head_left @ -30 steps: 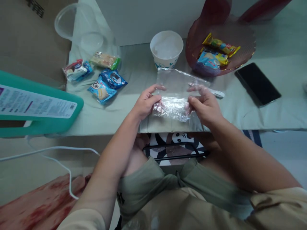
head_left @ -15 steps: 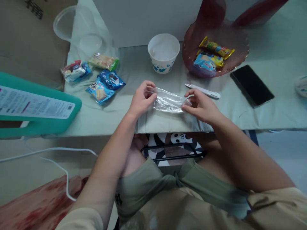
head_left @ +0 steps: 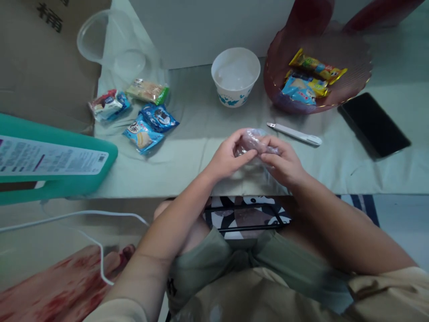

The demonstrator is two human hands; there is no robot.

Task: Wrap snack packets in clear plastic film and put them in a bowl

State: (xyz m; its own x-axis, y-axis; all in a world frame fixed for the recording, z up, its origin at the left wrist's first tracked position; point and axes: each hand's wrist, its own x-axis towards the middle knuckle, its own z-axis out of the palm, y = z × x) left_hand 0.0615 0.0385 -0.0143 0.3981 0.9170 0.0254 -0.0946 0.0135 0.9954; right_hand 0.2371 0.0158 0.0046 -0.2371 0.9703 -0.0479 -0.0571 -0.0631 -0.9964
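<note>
Between my two hands is a crumpled piece of clear plastic film (head_left: 254,141), bunched above the table's front part. My left hand (head_left: 231,154) curls round its left side, thumb pressed to it. On the other side my right hand (head_left: 283,158) pinches it, the thumbs almost meeting. Beyond my right hand lies a white utility knife (head_left: 295,133). A white paper bowl with blue leaf prints (head_left: 234,85) stands behind my hands. How the film is folded inside my fingers is hidden.
At left are several wrapped snacks (head_left: 144,134), a clear plastic tub (head_left: 124,44) and a green jug (head_left: 60,156). At right, a red-tinted glass bowl (head_left: 355,85) holds wrapped snacks, near a black phone (head_left: 377,125). A white cable (head_left: 73,214) hangs below the table.
The plastic film, stretched flat between my hands before, is now bunched up. My hands have come together, the left moving right. The view has shifted slightly.
</note>
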